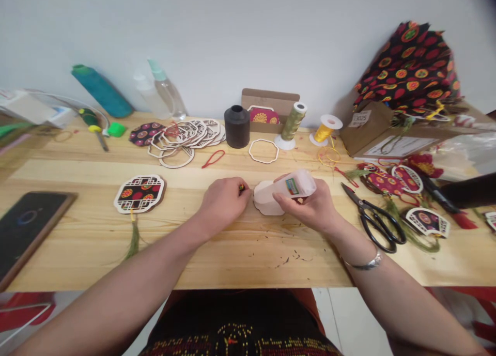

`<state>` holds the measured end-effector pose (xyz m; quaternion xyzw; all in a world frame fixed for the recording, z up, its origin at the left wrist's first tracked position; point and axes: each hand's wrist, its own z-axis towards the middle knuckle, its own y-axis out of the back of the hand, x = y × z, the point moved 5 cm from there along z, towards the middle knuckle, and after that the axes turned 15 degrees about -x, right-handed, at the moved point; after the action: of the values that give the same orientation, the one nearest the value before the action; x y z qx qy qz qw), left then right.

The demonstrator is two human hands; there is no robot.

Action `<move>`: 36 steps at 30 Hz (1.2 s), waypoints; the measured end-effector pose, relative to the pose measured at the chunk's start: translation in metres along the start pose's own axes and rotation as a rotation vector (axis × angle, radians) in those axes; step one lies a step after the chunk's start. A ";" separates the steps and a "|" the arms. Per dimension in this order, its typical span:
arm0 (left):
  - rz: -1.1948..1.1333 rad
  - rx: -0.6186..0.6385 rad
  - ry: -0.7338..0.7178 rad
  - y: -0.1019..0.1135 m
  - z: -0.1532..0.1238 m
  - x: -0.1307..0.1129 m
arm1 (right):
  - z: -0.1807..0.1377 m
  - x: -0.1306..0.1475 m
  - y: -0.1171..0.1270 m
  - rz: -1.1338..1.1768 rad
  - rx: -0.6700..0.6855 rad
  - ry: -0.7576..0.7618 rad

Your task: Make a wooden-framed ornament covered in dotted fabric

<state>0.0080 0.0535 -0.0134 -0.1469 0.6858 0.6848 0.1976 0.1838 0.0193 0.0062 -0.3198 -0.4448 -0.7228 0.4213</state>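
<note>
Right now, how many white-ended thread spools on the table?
2: green spool right of the black cone; yellow spool left of the large cardboard box. More may be hidden.

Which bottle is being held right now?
The white labelled bottle, tilted in the right hand; the teal-topped bottle and the paler one beside it stand by the wall.
</note>
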 end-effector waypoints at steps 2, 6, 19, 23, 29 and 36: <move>-0.013 -0.001 0.001 0.000 0.000 0.000 | 0.000 0.001 0.000 0.002 0.010 0.002; -0.029 0.001 0.010 0.000 -0.001 0.000 | 0.000 0.002 0.000 0.007 0.029 0.010; -0.037 0.013 0.005 -0.001 -0.001 -0.002 | 0.002 0.002 0.006 0.048 0.011 -0.092; -0.023 0.015 0.002 0.000 -0.002 -0.002 | 0.002 0.000 0.004 0.064 0.010 -0.098; -0.009 0.016 -0.015 -0.002 -0.002 -0.002 | 0.001 0.001 0.003 0.007 0.038 -0.055; 0.000 0.021 -0.023 -0.002 -0.003 -0.003 | 0.001 0.001 0.003 -0.002 0.055 -0.035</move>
<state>0.0111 0.0506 -0.0135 -0.1370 0.6906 0.6793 0.2071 0.1862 0.0190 0.0083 -0.3202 -0.4723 -0.7050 0.4213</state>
